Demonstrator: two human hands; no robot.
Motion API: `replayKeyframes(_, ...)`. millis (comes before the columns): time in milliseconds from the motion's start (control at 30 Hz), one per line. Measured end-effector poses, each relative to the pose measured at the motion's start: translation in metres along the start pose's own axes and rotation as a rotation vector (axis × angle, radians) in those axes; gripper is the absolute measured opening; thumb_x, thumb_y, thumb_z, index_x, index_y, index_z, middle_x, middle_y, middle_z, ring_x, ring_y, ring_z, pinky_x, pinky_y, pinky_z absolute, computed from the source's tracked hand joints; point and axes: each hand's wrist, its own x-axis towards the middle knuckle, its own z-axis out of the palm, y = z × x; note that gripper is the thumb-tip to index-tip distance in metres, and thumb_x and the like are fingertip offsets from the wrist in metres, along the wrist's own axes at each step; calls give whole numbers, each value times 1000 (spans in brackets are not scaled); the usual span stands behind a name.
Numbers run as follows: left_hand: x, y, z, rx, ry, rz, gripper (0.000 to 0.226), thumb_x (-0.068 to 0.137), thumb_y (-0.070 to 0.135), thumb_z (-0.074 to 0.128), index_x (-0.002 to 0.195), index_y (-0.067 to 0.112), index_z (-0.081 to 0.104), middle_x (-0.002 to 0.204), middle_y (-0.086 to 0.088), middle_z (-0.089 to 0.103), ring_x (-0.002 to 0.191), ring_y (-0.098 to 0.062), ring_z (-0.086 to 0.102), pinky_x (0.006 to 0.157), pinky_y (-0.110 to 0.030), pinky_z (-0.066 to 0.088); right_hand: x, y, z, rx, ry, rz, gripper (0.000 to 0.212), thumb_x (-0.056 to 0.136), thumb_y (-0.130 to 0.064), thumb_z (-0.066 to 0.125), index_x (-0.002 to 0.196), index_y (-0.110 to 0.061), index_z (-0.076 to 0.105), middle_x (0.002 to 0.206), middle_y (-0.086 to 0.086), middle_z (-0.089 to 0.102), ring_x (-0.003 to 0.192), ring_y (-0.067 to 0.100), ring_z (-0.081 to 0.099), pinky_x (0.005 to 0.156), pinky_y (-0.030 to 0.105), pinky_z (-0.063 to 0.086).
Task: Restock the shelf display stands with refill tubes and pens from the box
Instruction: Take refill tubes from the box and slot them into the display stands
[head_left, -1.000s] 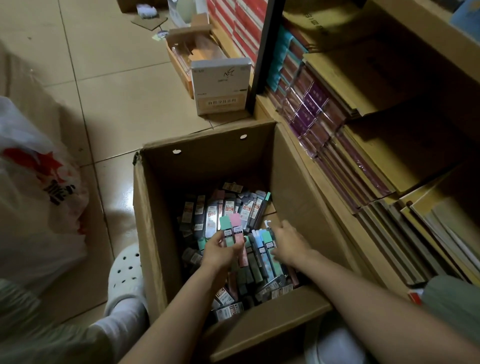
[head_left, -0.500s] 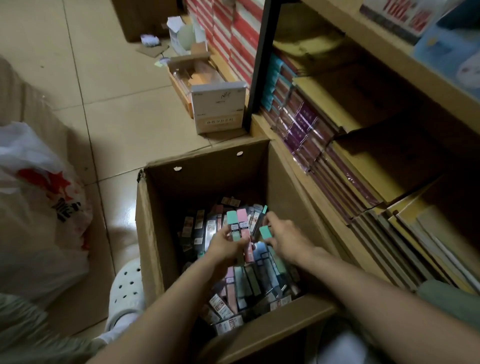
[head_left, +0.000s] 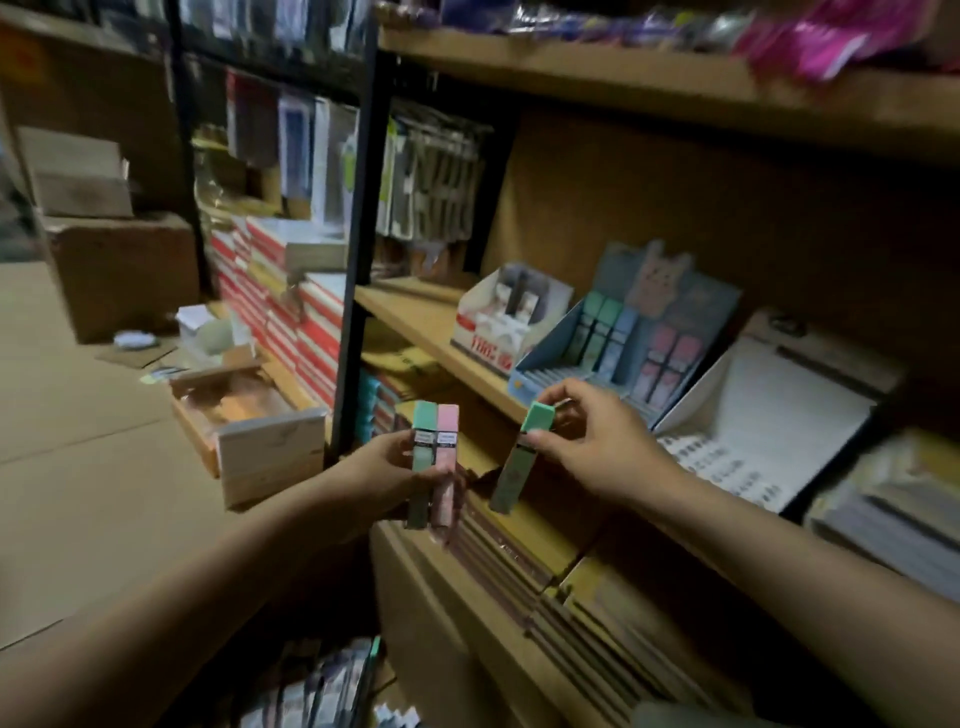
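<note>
The left hand (head_left: 387, 470) is curled round two refill tubes held side by side and upright, a green tube (head_left: 423, 457) on the left and a pink tube (head_left: 445, 460) touching it on the right; the thumb lies across their fronts near the white label bands, and the lower ends stick out below the palm. The right hand (head_left: 597, 447), at about three o'clock from the left one and a little apart from it, pinches a second green tube (head_left: 517, 460) near its cap between thumb and forefinger, the other fingers bent loosely behind; this tube tilts, its cap up toward one o'clock and its foot hanging down toward seven o'clock, free of the shelf. At about one o'clock from the right hand, a blue display stand (head_left: 623, 343) sits on the wooden shelf (head_left: 415, 317), with green, blue and pink tubes standing in its back rows and bare slots in front. A white and red display box (head_left: 498, 322) stands just beside it at nine o'clock, and a white display stand (head_left: 769, 415) with mostly bare slots sits at three o'clock. At the bottom edge, around six o'clock, the box of tubes (head_left: 322, 691) shows only as a dim blur. Stacked notebooks (head_left: 519, 551) fill the shelf below the hands.
</note>
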Motion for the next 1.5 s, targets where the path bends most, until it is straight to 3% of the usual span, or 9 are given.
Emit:
replayKeyframes(100,13,23,13,-36,-68,25,38,79,18,68,116,22,61,102,-9,74,95,-26,72,71,-38,59,-4,-2,-47,29,70,48,24,83,-21,76,92,-33,58,92,-5,70,84,13,70,78,41,60)
replayKeyframes(200,23,41,26,-42,-82,53,41,73,23,71,114,23,64,102,-7,74,95,-25,72,74,-39,59,4,-9,-93,-9,189,72,27,80,-17,78,94,-29,59,94,-2,68,84,18,71,77,43,60)
replayKeyframes(433,48,56,47,-130,-26,74,24,87,11,65,109,21,68,103,-6,74,94,-24,71,71,-39,58,49,-13,-135,-280,437,11,26,82,-18,77,102,-21,61,97,-4,65,87,12,66,64,21,55)
replayKeyframes(633,57,56,41,-174,-13,61,26,87,9,63,108,23,66,108,-7,70,99,-27,67,75,-40,57,102,2,-107,-370,452,39,15,86,-19,73,95,-19,61,100,5,66,83,15,62,58,14,42)
replayKeyframes(767,62,50,39,-181,-6,42,30,87,9,64,114,21,65,110,-8,69,100,-28,67,76,-41,57,125,12,-81,-389,442,82,15,86,-19,73,96,-14,62,102,9,64,94,23,60,73,29,53)
replayKeyframes(900,70,44,40,-170,0,33,30,86,12,66,114,24,65,111,-6,68,101,-27,66,77,-41,58,136,16,-71,-381,424,95,13,87,-17,71,95,-11,63,93,4,58,88,16,52,62,20,44)
replayKeyframes(1100,76,40,40,-194,26,31,27,87,12,65,109,29,64,110,-5,68,100,-26,66,77,-41,58,144,22,-65,-358,416,120,11,88,-13,70,95,-9,62,101,10,64,90,20,59,72,27,46)
replayKeyframes(1267,77,42,41,-197,31,33,30,87,11,65,112,26,64,110,-5,68,101,-26,65,78,-42,58,149,18,-61,-396,410,123,10,88,-13,70,92,-8,63,94,10,65,88,23,62,78,36,55)
replayKeyframes(1500,75,43,34,-190,32,49,25,87,10,65,107,25,66,109,-5,69,101,-26,66,81,-44,57,157,25,-42,-379,467,153,12,84,-13,75,86,-13,63,93,10,66,81,22,61,65,29,45)
